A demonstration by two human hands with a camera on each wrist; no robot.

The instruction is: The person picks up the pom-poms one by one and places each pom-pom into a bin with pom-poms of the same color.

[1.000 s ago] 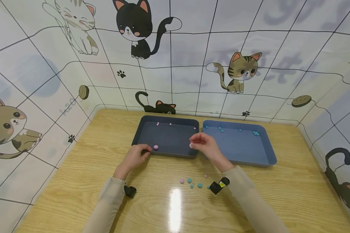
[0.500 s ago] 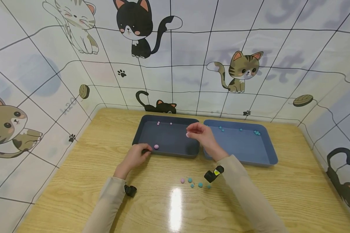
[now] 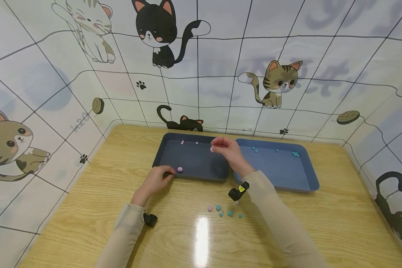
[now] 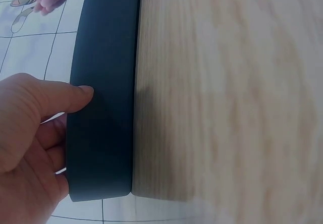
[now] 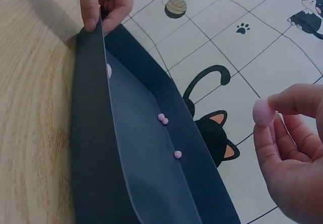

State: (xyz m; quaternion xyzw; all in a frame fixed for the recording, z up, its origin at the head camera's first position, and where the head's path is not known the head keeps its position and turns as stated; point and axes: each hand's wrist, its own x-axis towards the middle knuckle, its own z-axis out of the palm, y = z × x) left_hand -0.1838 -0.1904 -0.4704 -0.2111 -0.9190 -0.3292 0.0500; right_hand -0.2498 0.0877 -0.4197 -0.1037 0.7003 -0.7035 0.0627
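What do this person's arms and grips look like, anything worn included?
The left sleeve and right sleeve are long and plain beige. At the wrists sit a left camera and a right camera, both black and boxy; the right one carries a yellow patch. The left grip and right grip are ungloved hands. No cables show.

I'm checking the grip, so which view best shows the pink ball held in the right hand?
The right wrist view: the pink ball is largest there, plainly pinched by the right hand. The head view shows it tiny; the left wrist view, small and blurred near the top left corner.
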